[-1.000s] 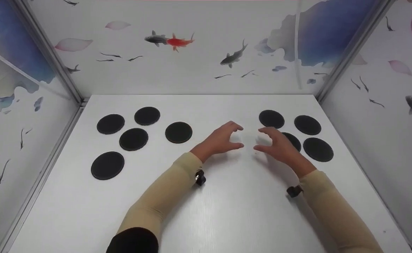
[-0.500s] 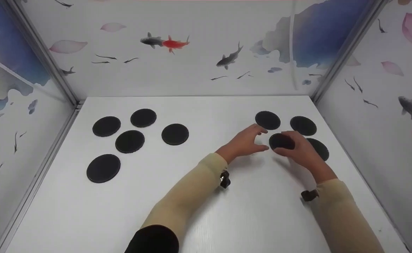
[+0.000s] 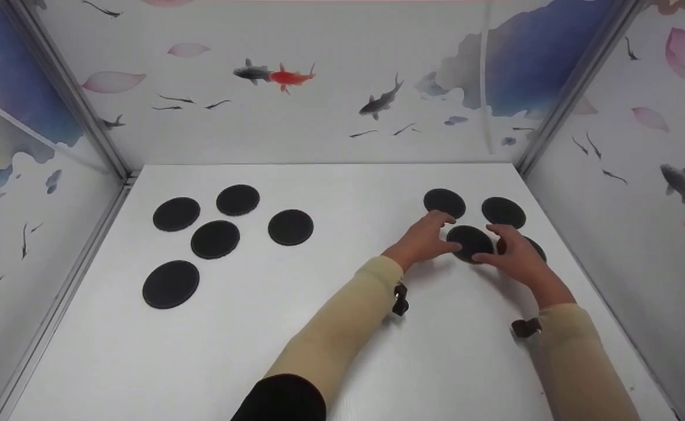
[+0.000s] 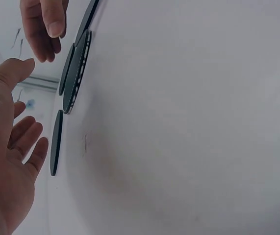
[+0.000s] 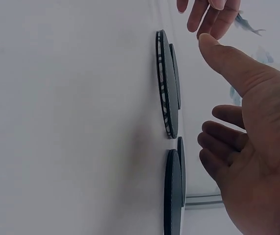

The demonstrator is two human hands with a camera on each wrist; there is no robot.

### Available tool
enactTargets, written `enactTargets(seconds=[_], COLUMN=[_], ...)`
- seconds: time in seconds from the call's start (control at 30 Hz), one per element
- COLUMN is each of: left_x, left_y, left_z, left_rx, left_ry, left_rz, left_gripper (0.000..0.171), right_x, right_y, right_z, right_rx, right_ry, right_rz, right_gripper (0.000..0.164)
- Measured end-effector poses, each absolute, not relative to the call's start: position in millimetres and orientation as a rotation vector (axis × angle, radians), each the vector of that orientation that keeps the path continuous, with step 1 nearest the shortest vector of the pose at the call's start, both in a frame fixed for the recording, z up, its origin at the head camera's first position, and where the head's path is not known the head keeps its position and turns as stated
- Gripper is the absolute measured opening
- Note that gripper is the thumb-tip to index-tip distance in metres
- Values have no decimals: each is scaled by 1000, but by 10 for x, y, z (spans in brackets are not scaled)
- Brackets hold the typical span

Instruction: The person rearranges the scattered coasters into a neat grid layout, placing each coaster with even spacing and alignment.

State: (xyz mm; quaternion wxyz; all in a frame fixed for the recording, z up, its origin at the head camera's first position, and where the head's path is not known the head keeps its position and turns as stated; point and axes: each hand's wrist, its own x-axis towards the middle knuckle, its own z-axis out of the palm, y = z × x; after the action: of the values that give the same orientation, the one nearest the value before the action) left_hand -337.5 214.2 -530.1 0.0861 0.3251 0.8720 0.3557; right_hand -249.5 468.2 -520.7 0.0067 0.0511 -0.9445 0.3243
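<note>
A round black disc (image 3: 470, 244), like a coaster, lies on the white table between both hands in the head view. Its edge shows a black-and-white pattern in the right wrist view (image 5: 162, 83). On its left side my left hand (image 3: 426, 238) hovers with fingers spread in a loose curve. My right hand (image 3: 518, 257) mirrors it from the right, thumb over the disc's front right edge. Both wrist views show the hands raised above the discs, gripping nothing. Farther back are a disc (image 3: 444, 202) by the left fingertips and another disc (image 3: 503, 212); one more (image 3: 536, 248) is partly hidden behind the right hand.
Several more black discs lie at the table's left, among them a near one (image 3: 171, 285) and a more central one (image 3: 290, 227). White panels printed with fish and petals enclose the table (image 3: 202, 362) at the back (image 3: 319, 134) and both sides.
Both hands have moved right, from bare table to around the disc of the right group. The right hand, over that disc half a second ago, is now farther right. The discs appear unmoved.
</note>
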Motion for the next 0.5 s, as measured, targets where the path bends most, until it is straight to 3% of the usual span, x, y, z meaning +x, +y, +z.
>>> enactTargets(seconds=[0.5], left_x=[-3356], left_y=[2313], left_z=[-5347], left_rx=[1001], left_ry=[2682], left_rz=[809], left_gripper=[71], right_x=[-2508], right_y=[4761], right_z=[-5277], right_rx=[96], right_ry=[-3087], right_rz=[1005], right_gripper=[110])
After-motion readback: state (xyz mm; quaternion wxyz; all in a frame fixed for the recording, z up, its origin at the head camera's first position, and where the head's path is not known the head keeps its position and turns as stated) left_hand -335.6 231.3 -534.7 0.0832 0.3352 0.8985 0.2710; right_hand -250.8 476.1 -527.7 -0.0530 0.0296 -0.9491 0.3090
